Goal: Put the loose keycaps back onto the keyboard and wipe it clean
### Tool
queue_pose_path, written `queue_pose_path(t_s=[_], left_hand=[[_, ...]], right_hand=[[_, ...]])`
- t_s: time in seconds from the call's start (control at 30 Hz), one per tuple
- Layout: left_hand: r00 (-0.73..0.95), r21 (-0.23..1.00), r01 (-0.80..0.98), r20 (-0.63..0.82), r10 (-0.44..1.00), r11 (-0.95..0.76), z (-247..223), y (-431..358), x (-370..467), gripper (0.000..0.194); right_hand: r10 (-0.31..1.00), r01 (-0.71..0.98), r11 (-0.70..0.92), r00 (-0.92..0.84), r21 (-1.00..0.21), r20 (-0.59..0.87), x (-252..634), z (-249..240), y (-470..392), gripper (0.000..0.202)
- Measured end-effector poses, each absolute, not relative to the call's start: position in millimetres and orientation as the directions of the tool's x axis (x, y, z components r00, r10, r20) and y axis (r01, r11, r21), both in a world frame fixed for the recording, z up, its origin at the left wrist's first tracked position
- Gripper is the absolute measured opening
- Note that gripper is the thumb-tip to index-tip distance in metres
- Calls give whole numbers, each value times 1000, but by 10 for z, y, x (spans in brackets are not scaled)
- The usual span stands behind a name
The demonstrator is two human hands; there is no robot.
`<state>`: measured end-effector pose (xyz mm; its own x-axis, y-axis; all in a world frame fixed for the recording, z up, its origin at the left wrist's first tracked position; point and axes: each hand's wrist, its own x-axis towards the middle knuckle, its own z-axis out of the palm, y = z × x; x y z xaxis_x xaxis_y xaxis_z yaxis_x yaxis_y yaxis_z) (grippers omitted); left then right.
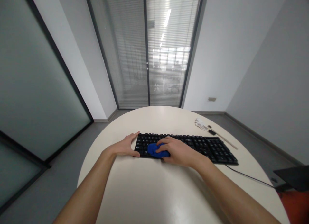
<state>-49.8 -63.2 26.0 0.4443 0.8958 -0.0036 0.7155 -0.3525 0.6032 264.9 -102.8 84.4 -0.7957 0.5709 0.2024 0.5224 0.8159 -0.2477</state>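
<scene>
A black keyboard (217, 149) lies across the pale round table. Its left end sits between the thumb and fingers of my left hand (125, 145), the thumb at the near corner and the fingertips at the far one. My right hand (178, 151) has its fingers curled over a crumpled blue cloth (152, 150), which rests on the keys left of the keyboard's middle. The hand and cloth cover several keys there.
A black cable (248, 176) runs from the keyboard over the table's right side. Behind the keyboard lie a white bundle (200, 123), a thin pale stick (227, 141) and a small black item (211, 132). Something black and red stands beyond the right edge of the table (135, 195).
</scene>
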Motion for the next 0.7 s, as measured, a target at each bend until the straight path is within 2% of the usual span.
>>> queue_pose_path(t_s=[0.2,0.3,0.43,0.57,0.7], left_hand=[[417,570,759,-56,907,-314,301,-646,-443,124],[404,541,761,39,914,-359,316,-673,-334,121],[462,487,719,200,864,-497,330,-738,-138,103],[530,437,694,229,817,-573,348,-790,1,99],[542,422,686,245,804,-592,368,-799,30,97]], right_hand=[[679,607,733,-673,-306,293,2885,715,-1123,39],[687,629,726,-640,-279,345,2793,629,-1207,45],[675,647,731,-641,-216,366,2620,519,-1244,53],[643,634,758,-681,-157,351,2548,468,-1201,50],[618,602,783,-730,-154,292,2603,522,-1158,47]])
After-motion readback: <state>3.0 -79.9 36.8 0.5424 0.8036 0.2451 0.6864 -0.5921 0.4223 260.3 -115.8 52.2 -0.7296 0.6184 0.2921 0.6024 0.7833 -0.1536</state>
